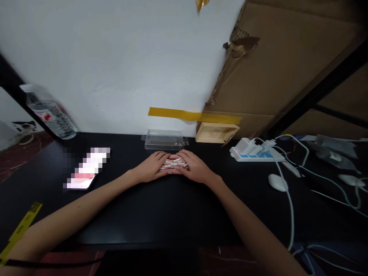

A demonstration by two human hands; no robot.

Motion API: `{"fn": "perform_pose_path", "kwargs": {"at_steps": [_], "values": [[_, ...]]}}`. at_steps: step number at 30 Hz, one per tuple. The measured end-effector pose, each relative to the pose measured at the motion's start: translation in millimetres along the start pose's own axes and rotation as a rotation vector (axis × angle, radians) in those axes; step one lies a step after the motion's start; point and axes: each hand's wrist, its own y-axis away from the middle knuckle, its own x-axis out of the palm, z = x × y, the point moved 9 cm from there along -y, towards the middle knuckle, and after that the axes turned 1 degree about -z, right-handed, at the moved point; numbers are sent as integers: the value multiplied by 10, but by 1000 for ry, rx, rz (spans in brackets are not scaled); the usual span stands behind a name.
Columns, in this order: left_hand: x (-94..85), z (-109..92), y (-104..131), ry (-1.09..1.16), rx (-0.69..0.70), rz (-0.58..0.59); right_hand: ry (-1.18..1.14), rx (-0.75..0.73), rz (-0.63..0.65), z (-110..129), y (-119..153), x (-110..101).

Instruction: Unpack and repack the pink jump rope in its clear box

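Several small white and pinkish pieces (174,164) lie together on the black table, in a low heap between my two hands. My left hand (151,167) curves round their left side, its fingers bent and touching the heap. From the right, my right hand (197,167) is cupped round the other side, with its thumb at the near edge. Fingers of both hands hide the rim of the heap, so whether a tray lies beneath cannot be told. Just behind the hands stands a clear plastic box (163,140).
A light wooden box (217,132) leans at the wall. On the left are a blurred-out phone (87,168) and a water bottle (51,113). To the right, a white power strip (255,151), cables and a white mouse (278,183) rest on the black table (161,214).
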Motion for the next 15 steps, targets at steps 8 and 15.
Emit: {"fn": "perform_pose_path", "kwargs": {"at_steps": [8,15], "values": [[73,35,-55,-102,5,-51,17,-17,16,54,15,111],[-76,121,13,-125,-21,-80,90,-14,8,92,40,117]]}}
